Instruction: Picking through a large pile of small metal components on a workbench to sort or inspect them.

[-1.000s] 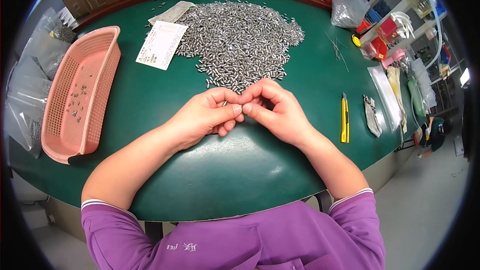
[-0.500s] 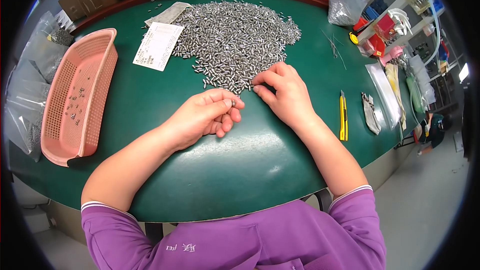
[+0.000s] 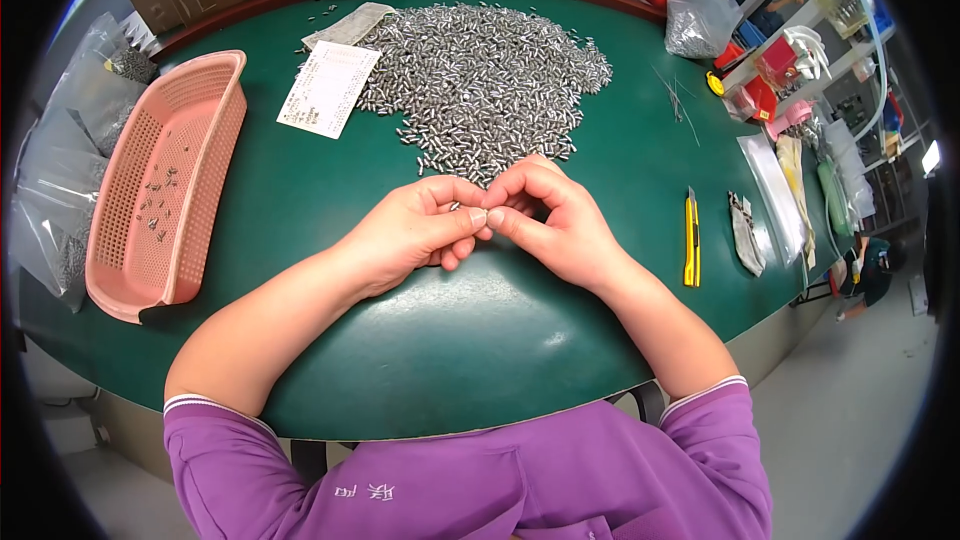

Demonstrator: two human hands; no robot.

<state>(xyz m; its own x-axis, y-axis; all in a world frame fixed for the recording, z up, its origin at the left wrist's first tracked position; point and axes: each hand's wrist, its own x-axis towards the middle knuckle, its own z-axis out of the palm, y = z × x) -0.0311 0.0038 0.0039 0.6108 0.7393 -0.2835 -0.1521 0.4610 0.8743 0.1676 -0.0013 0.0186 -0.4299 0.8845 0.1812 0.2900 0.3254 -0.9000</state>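
A wide heap of small silvery metal pins (image 3: 490,80) covers the far middle of the green table (image 3: 450,340). Just in front of its near tip, my two hands meet at the fingertips. My left hand (image 3: 425,230) is closed, with a small metal pin (image 3: 455,207) showing between thumb and forefinger. My right hand (image 3: 555,215) pinches thumb against forefinger beside the left fingertips; whatever it grips there is hidden by the fingers.
To the left stands a pink perforated basket (image 3: 170,180) with several pins inside, beside clear bags (image 3: 60,180) of parts. A printed paper (image 3: 328,90) lies by the heap. On the right are a yellow utility knife (image 3: 692,240), thin wires (image 3: 680,105) and a bag of parts (image 3: 695,15).
My right hand has drawn back from the heap's edge, toward the left, and its fingertips now meet those of my left hand. The left thumb has come forward over the fingers.
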